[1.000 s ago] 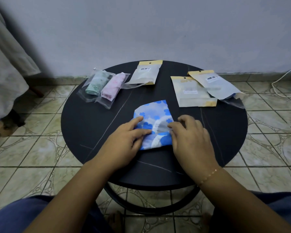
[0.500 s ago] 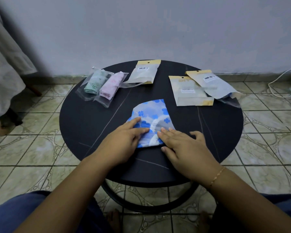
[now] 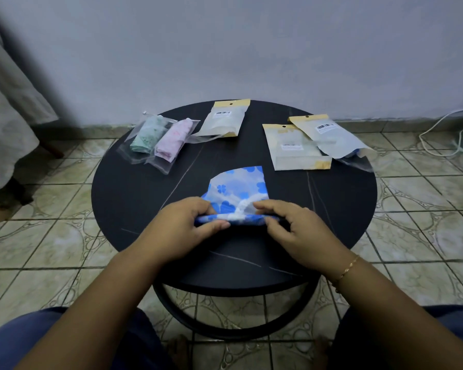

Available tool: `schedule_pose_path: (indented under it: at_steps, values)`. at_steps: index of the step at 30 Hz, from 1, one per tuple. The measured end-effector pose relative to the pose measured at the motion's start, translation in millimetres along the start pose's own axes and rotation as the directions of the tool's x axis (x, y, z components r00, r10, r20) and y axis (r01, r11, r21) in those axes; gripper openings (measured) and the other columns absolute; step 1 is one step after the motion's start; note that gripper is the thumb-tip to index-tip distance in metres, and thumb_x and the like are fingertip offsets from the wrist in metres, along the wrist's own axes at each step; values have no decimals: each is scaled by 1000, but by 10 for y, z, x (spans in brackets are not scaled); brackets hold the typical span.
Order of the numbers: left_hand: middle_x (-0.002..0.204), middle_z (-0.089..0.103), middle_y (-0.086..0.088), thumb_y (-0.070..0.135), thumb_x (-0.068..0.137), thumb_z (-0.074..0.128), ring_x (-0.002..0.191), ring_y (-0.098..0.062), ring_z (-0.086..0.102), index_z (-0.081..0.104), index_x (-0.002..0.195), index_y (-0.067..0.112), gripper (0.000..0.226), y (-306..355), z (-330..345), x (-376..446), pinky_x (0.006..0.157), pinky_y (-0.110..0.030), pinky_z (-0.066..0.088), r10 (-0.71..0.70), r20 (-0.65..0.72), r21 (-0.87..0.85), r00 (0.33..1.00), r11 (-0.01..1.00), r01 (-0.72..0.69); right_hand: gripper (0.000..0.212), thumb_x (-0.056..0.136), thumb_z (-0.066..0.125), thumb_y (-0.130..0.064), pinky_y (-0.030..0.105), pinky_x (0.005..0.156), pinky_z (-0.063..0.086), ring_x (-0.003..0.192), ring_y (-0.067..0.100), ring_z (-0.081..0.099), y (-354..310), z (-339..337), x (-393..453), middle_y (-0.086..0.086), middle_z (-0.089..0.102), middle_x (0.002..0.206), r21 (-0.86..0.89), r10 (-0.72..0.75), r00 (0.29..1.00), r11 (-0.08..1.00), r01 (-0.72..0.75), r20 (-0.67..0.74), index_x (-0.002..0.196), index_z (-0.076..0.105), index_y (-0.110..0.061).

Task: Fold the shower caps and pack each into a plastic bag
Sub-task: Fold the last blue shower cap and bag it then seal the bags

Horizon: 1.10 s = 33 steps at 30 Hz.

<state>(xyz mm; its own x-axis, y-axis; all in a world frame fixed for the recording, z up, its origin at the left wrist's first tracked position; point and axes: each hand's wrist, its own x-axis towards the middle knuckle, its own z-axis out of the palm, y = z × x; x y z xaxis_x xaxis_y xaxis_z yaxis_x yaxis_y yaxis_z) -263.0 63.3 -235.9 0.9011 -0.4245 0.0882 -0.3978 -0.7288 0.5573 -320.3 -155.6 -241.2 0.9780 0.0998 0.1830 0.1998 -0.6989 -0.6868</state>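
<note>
A blue flowered shower cap (image 3: 239, 186) lies folded on the round black table (image 3: 134, 193), its near edge lifted off the surface. My left hand (image 3: 183, 225) pinches the left end of that edge between thumb and fingers. My right hand (image 3: 294, 225) pinches the right end the same way. At the back left, a green cap (image 3: 147, 136) and a pink cap (image 3: 174, 140) each sit rolled inside a clear plastic bag.
Three flat pouches with tan headers lie at the back: one in the middle (image 3: 225, 118), two overlapping at the right (image 3: 294, 148) (image 3: 329, 136). A white cable (image 3: 444, 134) runs on the tiled floor at the right. Pale cloth (image 3: 8, 113) hangs at the left.
Both hands went from pressing flat on the cap to pinching its near edge and raising it. The head camera has shifted slightly.
</note>
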Motion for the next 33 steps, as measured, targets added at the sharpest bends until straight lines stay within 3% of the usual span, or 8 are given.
schedule_pose_path:
  at_steps: [6, 8, 12, 15, 17, 22, 29, 33]
  values:
    - [81, 68, 7, 48, 74, 70, 78, -6, 61, 72, 77, 25, 23, -29, -36, 71, 69, -20, 44, -72, -15, -127, 997, 990, 69, 29, 87, 64, -17, -4, 84, 31, 104, -4, 52, 41, -31, 49, -25, 56, 106, 74, 80, 997, 994, -81, 12, 108, 59, -35]
    - [68, 64, 14, 46, 76, 70, 65, -1, 55, 70, 72, 25, 21, -29, -53, 91, 58, -14, 40, -83, -21, -153, 996, 985, 79, 25, 86, 66, -16, -3, 78, 34, 96, -2, 55, 44, -27, 102, -21, 60, 101, 110, 131, 991, 986, -127, -32, 99, 56, -36]
    - [71, 66, 16, 43, 78, 71, 67, 6, 55, 68, 72, 25, 19, -43, -35, 105, 60, -8, 40, -112, -98, -178, 989, 980, 94, 19, 83, 69, -17, 3, 66, 40, 79, 5, 59, 29, -16, 201, -7, 66, 83, 208, 238, 968, 954, -217, -80, 93, 57, -29]
    - [77, 66, 11, 56, 76, 67, 74, -1, 57, 61, 65, 27, 32, -93, -11, 106, 69, -19, 42, -86, -169, -77, 982, 994, 74, 23, 80, 72, -18, 20, 71, 46, 82, 15, 63, 31, -11, 266, 5, 70, 80, 280, 310, 946, 920, -273, -96, 88, 55, -30]
    - [77, 62, 11, 70, 73, 56, 79, -4, 52, 56, 61, 30, 41, -112, -10, 127, 79, -24, 31, -48, -203, 54, 978, 997, 60, 26, 78, 75, -18, 24, 66, 44, 78, 16, 62, 31, -7, 317, 6, 69, 76, 304, 357, 928, 900, -311, -107, 84, 53, -30]
    - [77, 63, 6, 71, 74, 52, 91, -18, 41, 62, 68, 25, 47, -76, -10, 164, 81, -25, 23, -277, -215, 55, 937, 954, 294, 34, 72, 81, -17, 25, 65, 41, 67, 11, 56, 24, -4, 413, -2, 60, 68, 352, 456, 884, 849, -395, -108, 89, 52, -26]
    - [57, 51, 7, 65, 81, 52, 73, -6, 52, 50, 55, 18, 54, 16, -107, 229, 88, -33, 24, -465, -60, -29, 883, 885, 465, 22, 70, 82, -19, 24, 62, 42, 69, 12, 55, -15, -71, 507, 0, 63, 78, 253, 522, 852, 829, -499, -32, 78, 61, -18]
    - [84, 55, 11, 57, 80, 60, 92, -14, 52, 62, 73, 30, 28, 21, -114, 223, 81, -32, 35, -278, -140, 147, 950, 943, 297, 22, 69, 83, -17, 26, 65, 43, 70, 14, 56, -14, -75, 523, 3, 66, 80, 238, 537, 844, 820, -520, -6, 80, 64, -16]
